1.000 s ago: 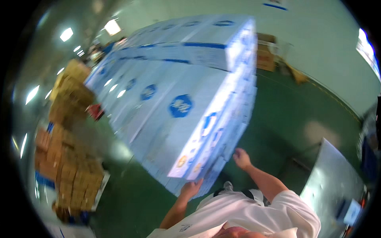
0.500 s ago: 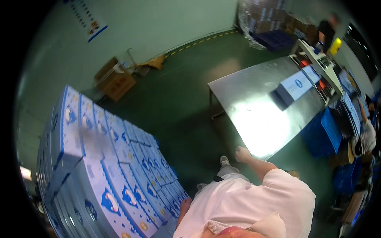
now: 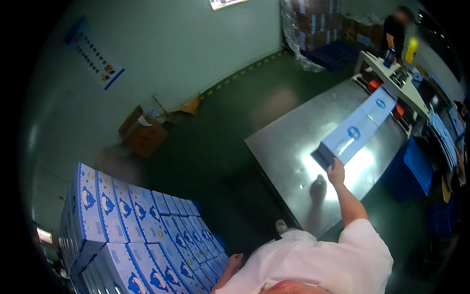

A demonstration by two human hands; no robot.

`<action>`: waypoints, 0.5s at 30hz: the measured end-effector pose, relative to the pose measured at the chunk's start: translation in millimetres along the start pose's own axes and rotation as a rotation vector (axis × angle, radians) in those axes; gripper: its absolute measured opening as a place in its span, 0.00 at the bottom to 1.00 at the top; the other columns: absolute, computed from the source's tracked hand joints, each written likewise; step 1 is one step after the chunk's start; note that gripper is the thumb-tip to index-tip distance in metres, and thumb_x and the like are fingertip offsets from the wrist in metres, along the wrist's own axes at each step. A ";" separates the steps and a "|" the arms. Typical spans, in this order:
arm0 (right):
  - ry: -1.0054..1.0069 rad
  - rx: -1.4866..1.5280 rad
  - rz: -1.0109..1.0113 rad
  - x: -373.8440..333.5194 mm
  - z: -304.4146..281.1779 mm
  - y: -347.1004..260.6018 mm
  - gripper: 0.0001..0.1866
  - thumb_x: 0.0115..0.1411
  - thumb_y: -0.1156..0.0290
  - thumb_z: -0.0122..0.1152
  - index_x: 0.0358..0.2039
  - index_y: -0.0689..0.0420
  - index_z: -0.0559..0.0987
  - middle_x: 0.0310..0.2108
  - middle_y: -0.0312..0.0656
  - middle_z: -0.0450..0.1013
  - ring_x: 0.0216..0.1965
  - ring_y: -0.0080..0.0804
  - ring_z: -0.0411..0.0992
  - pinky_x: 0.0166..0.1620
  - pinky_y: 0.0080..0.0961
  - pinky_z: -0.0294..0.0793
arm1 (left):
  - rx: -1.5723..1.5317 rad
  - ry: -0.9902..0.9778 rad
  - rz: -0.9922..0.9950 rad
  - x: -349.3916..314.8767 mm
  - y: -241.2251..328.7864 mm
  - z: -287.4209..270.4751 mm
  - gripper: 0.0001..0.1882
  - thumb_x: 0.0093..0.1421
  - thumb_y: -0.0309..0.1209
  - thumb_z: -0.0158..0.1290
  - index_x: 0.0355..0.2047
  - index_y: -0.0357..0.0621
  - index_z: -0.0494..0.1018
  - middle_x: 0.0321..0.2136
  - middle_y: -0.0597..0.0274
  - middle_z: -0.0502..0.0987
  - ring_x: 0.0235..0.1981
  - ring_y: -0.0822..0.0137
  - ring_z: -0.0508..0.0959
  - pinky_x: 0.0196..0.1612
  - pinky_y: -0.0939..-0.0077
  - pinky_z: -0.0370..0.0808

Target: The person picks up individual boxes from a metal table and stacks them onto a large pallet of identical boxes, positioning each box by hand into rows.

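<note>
Two long light-blue cartons lie end to end on the metal table. The nearer carton [image 3: 350,137] has a dark-blue emblem on top; the farther carton [image 3: 380,105] still sits partly in the machine's opening. My right hand [image 3: 336,173] grips the near end of the nearer carton at its corner, fingers partly hidden. Low at my left side, my left hand [image 3: 235,261] hangs with its fingers curled and nothing visible in them. It is beside a tall stack of blue-and-white printed cartons [image 3: 178,240].
The metal table [image 3: 274,147] runs from me toward the white-framed machine [image 3: 391,73]. A person in black [image 3: 395,34] stands behind it. Blue crates [image 3: 409,166] are at the right. An opened brown box [image 3: 144,132] sits by the wall, with wrapped boxes [image 3: 316,22] farther back.
My right hand has reached forward from the table's near edge to the carton. The cartons have come farther out of the machine toward me. My view has shifted.
</note>
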State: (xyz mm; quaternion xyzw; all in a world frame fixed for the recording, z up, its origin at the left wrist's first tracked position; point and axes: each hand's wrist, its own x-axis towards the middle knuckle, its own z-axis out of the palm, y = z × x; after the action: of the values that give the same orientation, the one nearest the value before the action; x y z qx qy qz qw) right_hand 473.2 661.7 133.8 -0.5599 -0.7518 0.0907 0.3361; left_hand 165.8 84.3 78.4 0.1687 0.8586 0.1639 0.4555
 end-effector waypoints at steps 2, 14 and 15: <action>0.020 -0.074 -0.030 43.0 -11.1 -5.8 0.19 0.54 0.67 0.58 0.45 0.63 0.74 0.46 0.57 0.72 0.48 0.55 0.70 0.52 0.45 0.69 | -0.096 0.049 -0.025 17.8 8.7 12.7 0.24 0.60 0.49 0.51 0.41 0.38 0.79 0.37 0.47 0.81 0.42 0.54 0.81 0.46 0.66 0.74; -0.081 -0.260 -0.058 19.7 25.2 -1.7 0.49 0.40 0.60 0.65 0.63 0.66 0.58 0.65 0.63 0.52 0.68 0.58 0.47 0.67 0.56 0.44 | 0.061 0.062 0.102 7.5 41.5 12.8 0.21 0.60 0.47 0.53 0.39 0.40 0.80 0.33 0.49 0.82 0.38 0.54 0.81 0.41 0.66 0.75; -0.140 -0.278 0.011 19.4 25.9 -12.4 0.49 0.40 0.59 0.65 0.62 0.66 0.59 0.65 0.62 0.53 0.68 0.58 0.47 0.67 0.56 0.45 | 0.067 0.040 0.093 8.2 32.2 6.0 0.21 0.60 0.47 0.53 0.39 0.40 0.80 0.32 0.50 0.82 0.36 0.56 0.81 0.40 0.67 0.75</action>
State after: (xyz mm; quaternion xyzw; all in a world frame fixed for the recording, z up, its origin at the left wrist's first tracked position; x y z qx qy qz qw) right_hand 445.0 681.1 128.3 -0.5976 -0.7755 0.0266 0.2017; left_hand 171.0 117.3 83.3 0.2201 0.8638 0.1595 0.4241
